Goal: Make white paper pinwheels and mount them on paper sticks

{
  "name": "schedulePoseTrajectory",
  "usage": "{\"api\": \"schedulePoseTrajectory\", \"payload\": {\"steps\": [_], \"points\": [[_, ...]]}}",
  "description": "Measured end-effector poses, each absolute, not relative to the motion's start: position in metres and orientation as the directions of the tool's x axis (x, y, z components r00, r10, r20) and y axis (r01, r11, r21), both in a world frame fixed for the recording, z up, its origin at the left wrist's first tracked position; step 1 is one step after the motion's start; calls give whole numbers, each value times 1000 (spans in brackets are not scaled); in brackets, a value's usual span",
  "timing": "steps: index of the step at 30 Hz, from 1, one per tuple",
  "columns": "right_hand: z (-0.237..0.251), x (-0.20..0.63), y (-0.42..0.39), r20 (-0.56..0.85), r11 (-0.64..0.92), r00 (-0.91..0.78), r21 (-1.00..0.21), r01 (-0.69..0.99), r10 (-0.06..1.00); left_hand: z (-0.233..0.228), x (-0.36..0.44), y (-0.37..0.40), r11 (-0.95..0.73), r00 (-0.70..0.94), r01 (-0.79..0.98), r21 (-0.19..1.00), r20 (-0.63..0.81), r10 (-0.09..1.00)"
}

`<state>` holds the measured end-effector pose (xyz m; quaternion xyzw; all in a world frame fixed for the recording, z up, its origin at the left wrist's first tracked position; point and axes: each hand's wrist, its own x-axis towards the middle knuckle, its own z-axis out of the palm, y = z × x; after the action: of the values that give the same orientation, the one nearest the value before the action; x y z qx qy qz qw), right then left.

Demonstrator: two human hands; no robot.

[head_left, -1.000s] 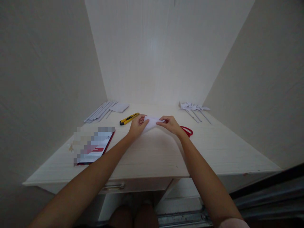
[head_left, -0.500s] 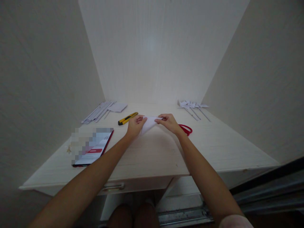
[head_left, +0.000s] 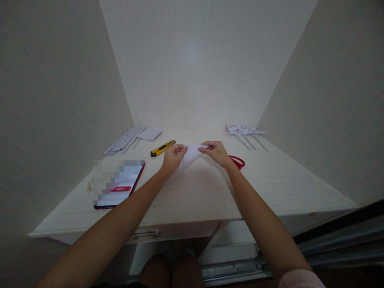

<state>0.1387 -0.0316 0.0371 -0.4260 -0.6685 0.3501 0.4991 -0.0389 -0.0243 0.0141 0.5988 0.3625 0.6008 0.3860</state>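
While left hand [head_left: 173, 159] and right hand [head_left: 219, 153] pinch it, each grip closed, white paper [head_left: 191, 153] looks triangular, tip down.

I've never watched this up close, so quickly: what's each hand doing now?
Left hand: closed, pinching the white paper.
Right hand: closed, pinching the same paper.

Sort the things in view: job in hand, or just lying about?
In the job: white paper, pinched by left hand and right hand; perhaps also white rods, flat paper, paper-topped sticks.

Apparently lying about: yellow cutter, tablet-like item, red loop handle.
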Motion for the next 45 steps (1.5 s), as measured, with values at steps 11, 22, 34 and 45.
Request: {"api": "schedulePoseTrajectory", "payload": {"steps": [11, 22, 34, 45], "points": [[34, 140, -28, 390, 415, -148, -879, 233, 909, 15, -38, -25, -429, -3, -34, 903, 429, 903], [35, 141, -29, 388, 414, -156, -888, 202, 908, 17, -38, -27, -429, -1, -40, 903, 429, 903], [39, 136, -34, 364, 356, -135, -931, -80, 922, 17, -41, -25, -485, -41, 3, 874, 485, 874], [40, 133, -34, 217, 148, -136, -907, -394, 967, 20, -41, -26, -506, -60, -38, 861, 504, 862]]}}
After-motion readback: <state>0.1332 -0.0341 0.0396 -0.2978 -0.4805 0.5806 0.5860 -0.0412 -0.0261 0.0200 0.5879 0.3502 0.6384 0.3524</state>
